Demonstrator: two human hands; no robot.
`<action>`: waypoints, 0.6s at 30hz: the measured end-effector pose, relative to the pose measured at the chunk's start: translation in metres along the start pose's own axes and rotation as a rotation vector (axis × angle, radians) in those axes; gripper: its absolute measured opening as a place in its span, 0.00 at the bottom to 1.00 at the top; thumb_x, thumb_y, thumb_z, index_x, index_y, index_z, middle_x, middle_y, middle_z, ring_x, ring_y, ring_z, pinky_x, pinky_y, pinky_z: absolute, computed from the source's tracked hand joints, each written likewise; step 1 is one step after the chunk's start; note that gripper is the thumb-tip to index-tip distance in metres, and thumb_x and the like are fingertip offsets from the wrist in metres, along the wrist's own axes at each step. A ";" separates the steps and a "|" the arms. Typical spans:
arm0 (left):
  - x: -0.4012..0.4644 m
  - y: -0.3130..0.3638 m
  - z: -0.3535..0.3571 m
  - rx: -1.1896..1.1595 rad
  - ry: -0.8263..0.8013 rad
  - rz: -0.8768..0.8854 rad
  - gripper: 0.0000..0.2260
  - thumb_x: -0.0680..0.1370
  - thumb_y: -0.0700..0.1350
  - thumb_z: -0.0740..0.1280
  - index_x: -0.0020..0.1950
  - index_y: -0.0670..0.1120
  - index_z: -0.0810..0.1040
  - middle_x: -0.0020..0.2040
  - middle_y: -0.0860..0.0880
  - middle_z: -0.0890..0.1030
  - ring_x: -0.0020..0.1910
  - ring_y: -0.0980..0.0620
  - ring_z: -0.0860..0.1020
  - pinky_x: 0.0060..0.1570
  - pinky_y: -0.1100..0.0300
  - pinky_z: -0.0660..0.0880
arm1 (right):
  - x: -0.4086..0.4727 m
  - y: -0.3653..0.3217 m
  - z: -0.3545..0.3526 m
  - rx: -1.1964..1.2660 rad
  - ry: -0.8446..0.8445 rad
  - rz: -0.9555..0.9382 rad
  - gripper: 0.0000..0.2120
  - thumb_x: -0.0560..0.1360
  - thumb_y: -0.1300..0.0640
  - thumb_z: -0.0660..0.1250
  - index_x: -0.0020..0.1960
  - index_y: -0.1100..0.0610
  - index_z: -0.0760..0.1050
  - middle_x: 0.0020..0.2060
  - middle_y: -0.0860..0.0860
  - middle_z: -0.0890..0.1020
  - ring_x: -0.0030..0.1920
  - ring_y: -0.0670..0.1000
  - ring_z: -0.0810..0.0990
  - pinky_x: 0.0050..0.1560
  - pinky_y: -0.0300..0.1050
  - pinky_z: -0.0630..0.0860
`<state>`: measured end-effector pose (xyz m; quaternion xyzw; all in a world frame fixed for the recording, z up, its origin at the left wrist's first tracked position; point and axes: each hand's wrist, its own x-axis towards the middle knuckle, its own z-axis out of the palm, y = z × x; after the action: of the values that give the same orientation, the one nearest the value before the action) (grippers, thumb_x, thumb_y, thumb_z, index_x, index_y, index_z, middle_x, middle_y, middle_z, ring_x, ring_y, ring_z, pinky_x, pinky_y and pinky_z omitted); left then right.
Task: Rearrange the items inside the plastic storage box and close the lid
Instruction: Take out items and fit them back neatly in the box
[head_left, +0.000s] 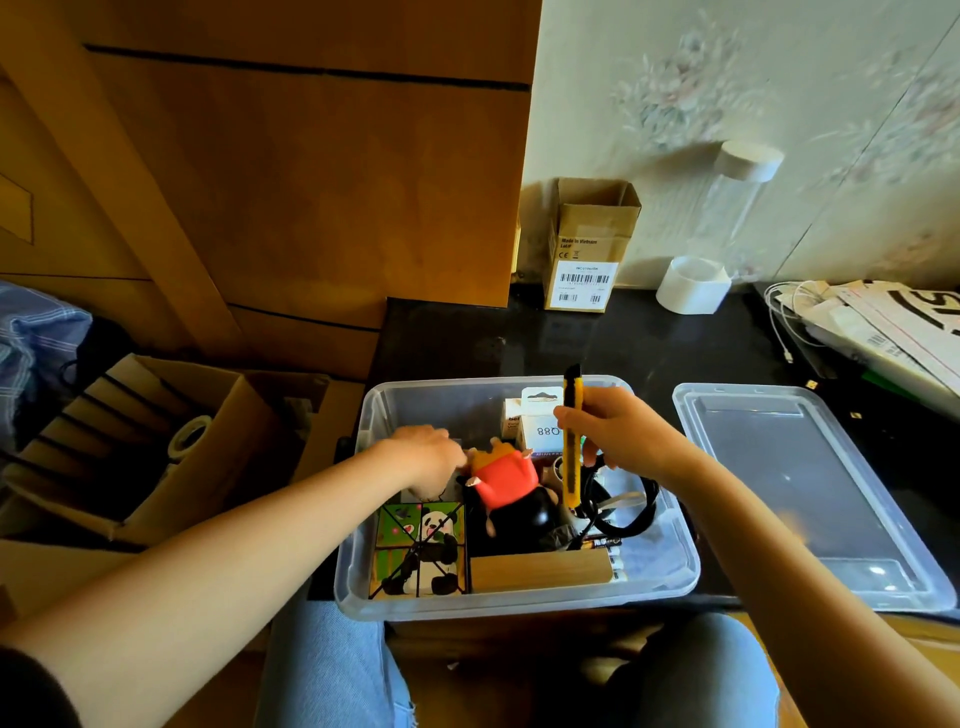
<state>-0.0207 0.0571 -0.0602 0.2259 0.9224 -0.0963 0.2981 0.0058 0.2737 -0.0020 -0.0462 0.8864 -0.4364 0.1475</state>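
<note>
A clear plastic storage box (670, 561) stands open in front of me on the dark tabletop. Its clear lid (800, 493) lies flat to the right of it. My right hand (618, 434) holds a yellow utility knife (572, 441) upright over the box. My left hand (426, 449) reaches into the box's left side, its fingers touching a red-and-black toy figure (506, 480); what its fingertips hold is hidden. Inside also lie a panda picture cube (421, 551), a wooden block (540, 571), a black cable (634, 512), batteries (605, 545) and a white packet (540, 423).
A small cardboard box (589, 249), a white tape roll (693, 286) and a clear tall jar (737, 197) stand at the back by the wall. Papers and a white cable (883, 322) lie at right. An open carton (171, 447) sits on the left, beside a wooden cabinet (311, 182).
</note>
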 end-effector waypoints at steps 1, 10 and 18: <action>0.000 -0.001 0.001 -0.012 -0.052 0.018 0.11 0.76 0.34 0.59 0.55 0.45 0.74 0.50 0.44 0.73 0.46 0.47 0.73 0.39 0.57 0.68 | 0.000 0.001 -0.001 -0.012 -0.009 0.024 0.13 0.79 0.54 0.60 0.46 0.65 0.74 0.32 0.53 0.77 0.28 0.45 0.76 0.25 0.27 0.68; 0.000 -0.005 0.004 -0.036 -0.035 -0.002 0.08 0.77 0.36 0.58 0.52 0.43 0.74 0.48 0.44 0.75 0.43 0.47 0.72 0.40 0.55 0.69 | -0.007 0.005 -0.003 -0.036 -0.046 0.069 0.10 0.79 0.54 0.61 0.43 0.59 0.74 0.29 0.48 0.76 0.24 0.42 0.75 0.26 0.26 0.68; 0.000 -0.005 0.011 -0.009 -0.089 -0.067 0.15 0.79 0.38 0.57 0.64 0.44 0.72 0.61 0.42 0.76 0.58 0.43 0.75 0.53 0.52 0.71 | -0.008 0.002 0.002 -0.067 -0.056 0.059 0.14 0.79 0.53 0.61 0.47 0.64 0.75 0.30 0.51 0.76 0.27 0.44 0.74 0.26 0.28 0.68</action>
<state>-0.0171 0.0489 -0.0687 0.1891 0.9157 -0.1121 0.3364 0.0141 0.2755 -0.0027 -0.0372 0.8970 -0.4004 0.1835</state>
